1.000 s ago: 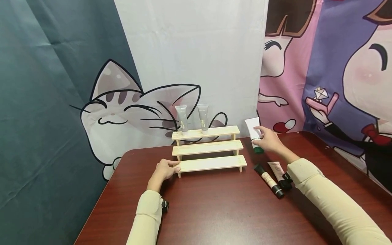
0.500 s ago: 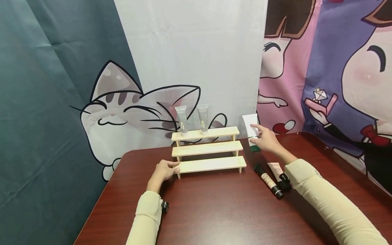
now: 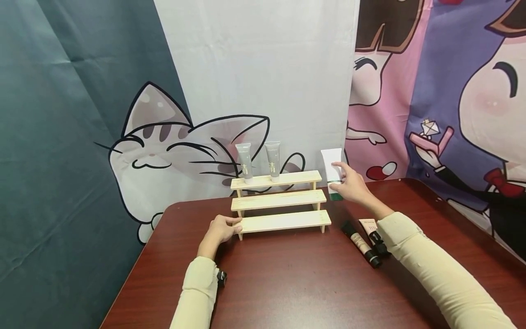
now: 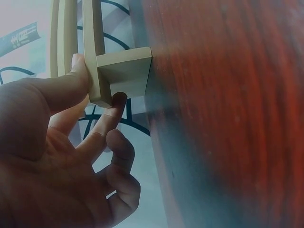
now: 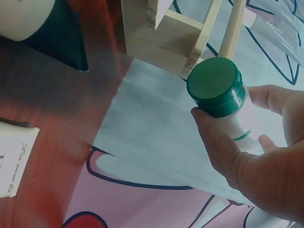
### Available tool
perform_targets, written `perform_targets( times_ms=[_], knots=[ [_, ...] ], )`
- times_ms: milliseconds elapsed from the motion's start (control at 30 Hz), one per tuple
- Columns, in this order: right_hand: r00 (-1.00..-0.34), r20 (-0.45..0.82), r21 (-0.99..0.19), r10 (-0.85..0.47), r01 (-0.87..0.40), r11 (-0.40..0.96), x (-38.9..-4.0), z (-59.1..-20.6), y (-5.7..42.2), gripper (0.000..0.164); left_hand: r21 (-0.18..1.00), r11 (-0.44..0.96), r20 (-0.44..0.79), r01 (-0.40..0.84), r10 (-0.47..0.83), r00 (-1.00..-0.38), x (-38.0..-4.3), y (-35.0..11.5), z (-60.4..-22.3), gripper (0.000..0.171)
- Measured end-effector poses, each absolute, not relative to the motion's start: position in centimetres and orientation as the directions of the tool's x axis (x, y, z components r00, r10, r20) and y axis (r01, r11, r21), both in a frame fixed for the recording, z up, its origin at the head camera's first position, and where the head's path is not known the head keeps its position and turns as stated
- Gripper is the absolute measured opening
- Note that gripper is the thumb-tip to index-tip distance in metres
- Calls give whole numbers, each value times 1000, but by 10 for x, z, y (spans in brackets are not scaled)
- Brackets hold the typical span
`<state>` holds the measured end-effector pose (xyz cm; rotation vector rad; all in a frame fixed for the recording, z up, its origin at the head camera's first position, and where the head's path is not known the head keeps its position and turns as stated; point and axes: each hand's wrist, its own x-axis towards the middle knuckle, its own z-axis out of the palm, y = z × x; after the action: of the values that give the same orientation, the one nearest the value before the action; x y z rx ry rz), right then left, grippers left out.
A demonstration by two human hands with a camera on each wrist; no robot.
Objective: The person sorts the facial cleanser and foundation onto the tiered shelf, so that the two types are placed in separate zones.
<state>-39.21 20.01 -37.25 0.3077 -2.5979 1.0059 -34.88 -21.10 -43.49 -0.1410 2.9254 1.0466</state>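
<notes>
A pale wooden three-step rack (image 3: 283,221) stands on the table. My left hand (image 3: 221,228) pinches the left end of its lowest step, thumb above and a finger beneath in the left wrist view. To the right of the top step, my right hand (image 3: 354,183) holds a white squeeze tube (image 3: 332,165) upright in the air, its green cap (image 5: 213,88) pointing down. Two clear grey tubes (image 3: 245,162) stand on the top step, toward its left.
Right of the rack, a black-and-beige tube (image 3: 361,244) and a pink tube with a black cap (image 3: 370,227) lie on the reddish-brown table (image 3: 283,283). A printed cloth backdrop (image 3: 304,82) hangs behind.
My right hand has carried the white tube left and slightly up, closer to the rack's top step, and the tube is now straighter. My left hand stays put on the rack.
</notes>
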Motion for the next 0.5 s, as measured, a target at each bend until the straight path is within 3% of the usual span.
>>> perform_targets(
  times_ms=[500],
  knots=[
    [-909, 407, -643, -85, -352, 681, -394, -370, 190, 72, 630, 771, -54, -92, -75, -996, -348, -211, -434, 31]
  ],
)
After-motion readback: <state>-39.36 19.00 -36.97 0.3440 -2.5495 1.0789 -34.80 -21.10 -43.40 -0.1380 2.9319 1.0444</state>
